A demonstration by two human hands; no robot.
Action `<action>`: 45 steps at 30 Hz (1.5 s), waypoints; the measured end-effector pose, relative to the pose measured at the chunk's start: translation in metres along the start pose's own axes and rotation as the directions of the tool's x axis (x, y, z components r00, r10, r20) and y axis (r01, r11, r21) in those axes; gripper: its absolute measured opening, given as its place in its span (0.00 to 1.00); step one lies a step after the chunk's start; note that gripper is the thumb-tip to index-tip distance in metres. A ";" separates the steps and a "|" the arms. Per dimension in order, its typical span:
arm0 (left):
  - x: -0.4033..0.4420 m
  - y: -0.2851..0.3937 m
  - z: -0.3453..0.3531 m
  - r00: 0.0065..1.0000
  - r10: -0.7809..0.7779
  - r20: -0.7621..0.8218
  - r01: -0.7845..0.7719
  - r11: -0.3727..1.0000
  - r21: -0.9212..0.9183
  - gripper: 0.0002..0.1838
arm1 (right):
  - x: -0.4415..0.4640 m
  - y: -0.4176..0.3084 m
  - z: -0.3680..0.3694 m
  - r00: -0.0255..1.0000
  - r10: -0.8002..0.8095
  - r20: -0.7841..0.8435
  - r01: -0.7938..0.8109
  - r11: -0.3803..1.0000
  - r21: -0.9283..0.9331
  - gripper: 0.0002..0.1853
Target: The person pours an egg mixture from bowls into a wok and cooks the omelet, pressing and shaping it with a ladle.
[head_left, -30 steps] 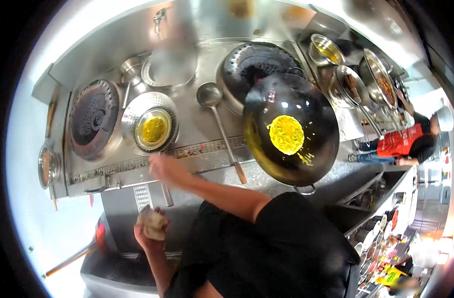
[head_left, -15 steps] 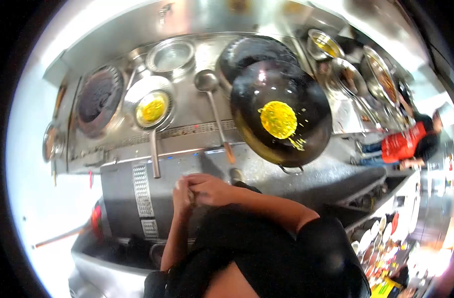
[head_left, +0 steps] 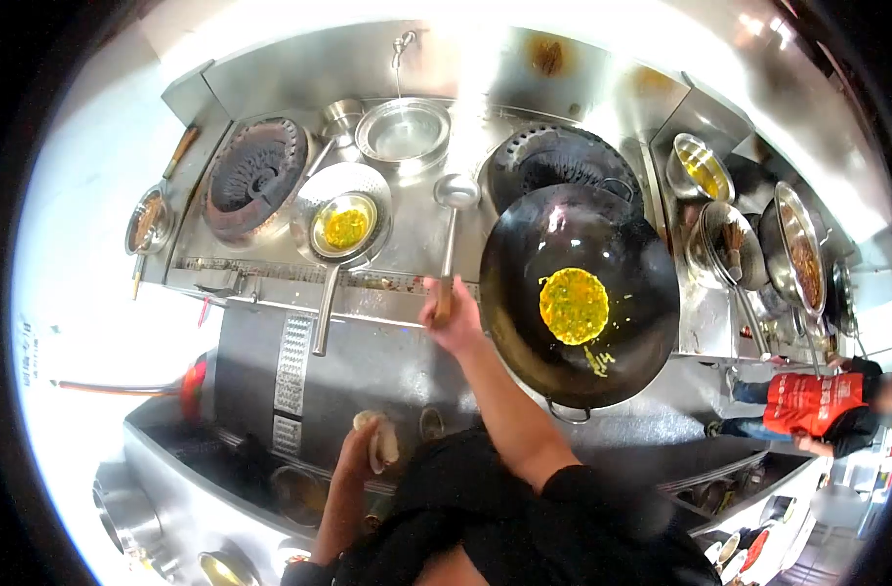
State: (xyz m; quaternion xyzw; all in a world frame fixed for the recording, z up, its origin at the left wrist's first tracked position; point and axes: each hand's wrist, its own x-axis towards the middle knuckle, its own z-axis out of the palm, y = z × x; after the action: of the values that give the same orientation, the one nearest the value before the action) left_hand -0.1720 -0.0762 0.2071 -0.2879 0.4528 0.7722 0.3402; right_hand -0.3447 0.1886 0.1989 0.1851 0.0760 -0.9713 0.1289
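Note:
My right hand (head_left: 457, 322) is closed around the wooden end of a ladle (head_left: 448, 244), whose bowl rests on the steel stove top. Low in front of my body, my left hand (head_left: 360, 447) grips a folded whitish cloth (head_left: 383, 444). To the right of the ladle sits a large black wok (head_left: 514, 322) with a round yellow egg pancake (head_left: 574, 307) in it. A few loose green-yellow bits lie beside the pancake. Left of the ladle, a long-handled strainer (head_left: 326, 311) rests over a perforated bowl and holds yellow egg mixture (head_left: 346, 227).
Water runs from a tap (head_left: 403, 41) into a steel basin (head_left: 374, 146). A burner (head_left: 253, 186) is at the left. Steel bowls (head_left: 795, 249) of food and tools stand at the right. A person in a red apron (head_left: 812, 403) is farther right.
My hands were together near my waist. My right hand has reached forward and taken hold of the ladle's handle, while the left has dropped back with the cloth. The view has shifted.

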 end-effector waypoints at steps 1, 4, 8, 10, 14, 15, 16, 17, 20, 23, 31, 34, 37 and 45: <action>0.000 -0.002 0.003 0.999 -0.031 0.028 0.031 0.999 -0.032 0.22 | 0.020 -0.013 0.001 0.998 0.004 0.056 -0.011 0.993 0.122 0.15; 0.003 -0.004 0.012 0.994 -0.030 0.107 0.032 0.999 -0.021 0.22 | 0.084 -0.012 -0.008 0.959 -0.200 -0.198 0.015 0.739 -0.674 0.14; 0.007 -0.003 0.032 0.973 -0.032 0.228 0.010 0.995 0.094 0.21 | 0.047 0.027 0.038 0.748 -0.664 -0.011 -0.259 -0.276 -0.926 0.19; 0.003 0.000 0.044 0.978 -0.001 0.211 -0.030 0.989 0.143 0.19 | 0.039 0.029 0.047 0.762 -0.641 0.090 -0.199 -0.364 -0.910 0.19; -0.023 0.008 0.059 0.973 -0.062 0.222 0.029 0.988 0.151 0.17 | -0.022 0.007 0.136 0.889 -0.457 -0.045 -0.074 -0.044 -0.996 0.11; 0.000 -0.005 0.039 0.965 -0.113 0.235 0.108 0.994 0.033 0.17 | -0.036 0.004 0.141 0.906 -0.417 -0.068 0.034 0.231 -0.972 0.11; 0.015 -0.011 0.023 0.957 -0.154 0.245 0.180 0.980 -0.088 0.16 | -0.049 0.001 0.145 0.928 -0.367 -0.064 0.134 0.489 -0.862 0.11; 0.019 -0.007 0.018 0.949 -0.122 0.291 0.145 0.988 -0.058 0.21 | -0.057 0.001 0.146 0.950 -0.309 -0.036 0.205 0.709 -0.675 0.11; 0.075 0.007 -0.019 0.858 0.229 0.460 -0.299 0.950 0.085 0.22 | -0.015 0.004 0.058 0.696 -0.660 0.283 -0.075 -0.458 -0.886 0.12; 0.048 0.082 0.049 0.851 0.471 0.231 -0.514 0.837 0.188 0.19 | -0.037 0.020 0.049 0.714 -0.691 0.112 -0.195 -0.350 -0.916 0.14; -0.035 0.112 0.226 0.309 0.398 0.864 -0.535 -0.678 0.504 0.23 | -0.073 0.012 0.033 0.763 -0.529 0.371 -0.048 -0.619 -0.784 0.17; -0.029 0.089 0.223 0.208 0.348 0.914 -0.745 -0.549 0.379 0.23 | -0.135 -0.025 0.064 0.682 -0.716 0.150 -0.201 -0.381 -0.903 0.16; 0.004 0.029 0.194 0.630 0.164 0.759 -0.751 0.377 0.542 0.21 | -0.205 -0.068 0.073 0.515 -0.830 0.214 -0.128 -0.322 -0.938 0.20; 0.062 -0.098 0.246 0.864 -0.418 0.279 0.387 0.908 0.162 0.15 | -0.350 -0.204 -0.086 0.285 -0.937 0.202 -0.283 -0.284 -0.916 0.11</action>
State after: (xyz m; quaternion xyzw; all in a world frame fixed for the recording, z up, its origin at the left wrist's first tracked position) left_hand -0.1657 0.1955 0.2159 -0.2348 0.3623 0.6958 0.5741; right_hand -0.0580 0.4785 0.2734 0.3833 0.8343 -0.3109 -0.2457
